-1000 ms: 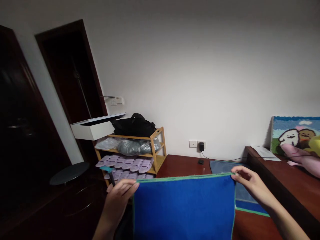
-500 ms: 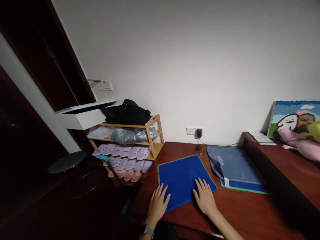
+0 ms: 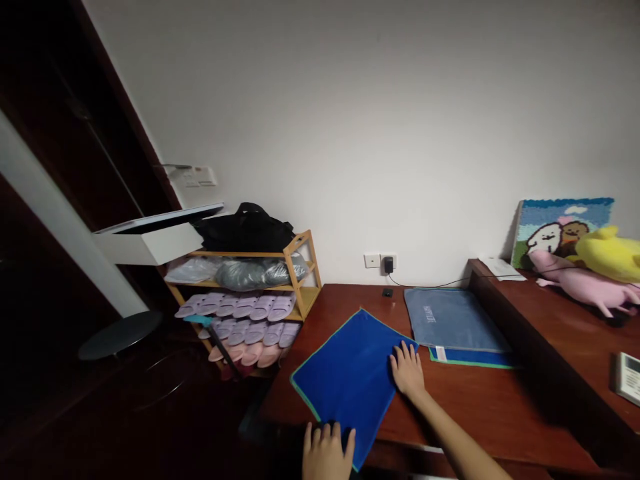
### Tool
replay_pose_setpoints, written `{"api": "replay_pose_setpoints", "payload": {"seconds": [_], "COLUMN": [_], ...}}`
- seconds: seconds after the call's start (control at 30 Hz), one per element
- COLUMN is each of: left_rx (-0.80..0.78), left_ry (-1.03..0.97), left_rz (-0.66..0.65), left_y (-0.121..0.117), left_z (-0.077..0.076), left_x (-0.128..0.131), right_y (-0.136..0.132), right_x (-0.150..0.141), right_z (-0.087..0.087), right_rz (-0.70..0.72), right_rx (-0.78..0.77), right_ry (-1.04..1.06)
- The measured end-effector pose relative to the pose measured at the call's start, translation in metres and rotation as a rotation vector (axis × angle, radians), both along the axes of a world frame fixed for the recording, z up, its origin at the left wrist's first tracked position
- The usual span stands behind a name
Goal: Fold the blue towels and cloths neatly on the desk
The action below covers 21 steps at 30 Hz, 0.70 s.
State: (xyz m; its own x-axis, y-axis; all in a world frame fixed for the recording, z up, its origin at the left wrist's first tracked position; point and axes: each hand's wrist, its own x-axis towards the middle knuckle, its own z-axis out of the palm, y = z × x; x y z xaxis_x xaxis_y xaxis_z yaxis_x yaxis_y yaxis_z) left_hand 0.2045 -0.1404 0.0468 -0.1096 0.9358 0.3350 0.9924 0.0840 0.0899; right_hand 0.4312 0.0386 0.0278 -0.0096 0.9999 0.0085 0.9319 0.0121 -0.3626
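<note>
A blue cloth [image 3: 350, 373] with green edging lies spread flat on the dark red wooden desk [image 3: 480, 413], turned like a diamond, its near corner reaching past the desk's front edge. My right hand [image 3: 407, 368] rests on the cloth's right corner, palm down with fingers apart. At the near left edge my left hand [image 3: 329, 455] touches the cloth, its fingers spread; the wrist is cut off by the frame. To the right of the blue cloth lies a grey-blue cloth [image 3: 450, 320] with lettering, on top of another green-edged blue cloth [image 3: 473, 358] and beside a white tag [image 3: 441, 354].
Left of the desk stands a wooden rack [image 3: 301, 300] with slippers [image 3: 255, 307] and a black bag [image 3: 245, 229]. A charger [image 3: 388, 265] is plugged into the wall. Plush toys [image 3: 613, 253] sit on the raised ledge [image 3: 555, 300] at right. A round stool [image 3: 120, 335] is at left.
The blue cloth has turned on the desk, its near corner swinging toward me. My left hand has moved nearer, my right slightly farther away. The grey-blue cloth's folded-back left edge now lies flat.
</note>
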Motion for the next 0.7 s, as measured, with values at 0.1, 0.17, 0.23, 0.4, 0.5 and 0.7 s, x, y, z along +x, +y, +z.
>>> {"api": "replay_pose_setpoints", "payload": {"seconds": [0.1,0.17,0.23,0.4,0.5,0.7], "left_rx": [-0.032,-0.023,-0.026,-0.162,-0.111,-0.102], "left_ry": [-0.054,-0.072,-0.062,-0.027,-0.001,0.05], "left_rz": [-0.063,-0.143,-0.207,-0.129,-0.021,0.116], "left_y": [0.022,0.049,0.074,0.087,0.063,0.023], "left_z": [0.032,0.046,0.048,0.0,-0.03,-0.038], "left_x": [0.002,-0.007,-0.02,-0.043,-0.038,0.0], "right_y": [-0.007,-0.011,-0.014,-0.012,-0.006,0.023], "right_x": [-0.009,-0.011,-0.012,-0.011,-0.01,-0.009], "right_z": [-0.01,-0.014,-0.016,-0.016,-0.014,0.002], "right_rz": [-0.025,-0.033,-0.051,-0.037,0.045,0.136], "right_rx": [0.01,0.017,0.015,-0.006,-0.008,-0.086], "right_ry": [-0.055,-0.07,-0.074,-0.068,-0.061,-0.012]}}
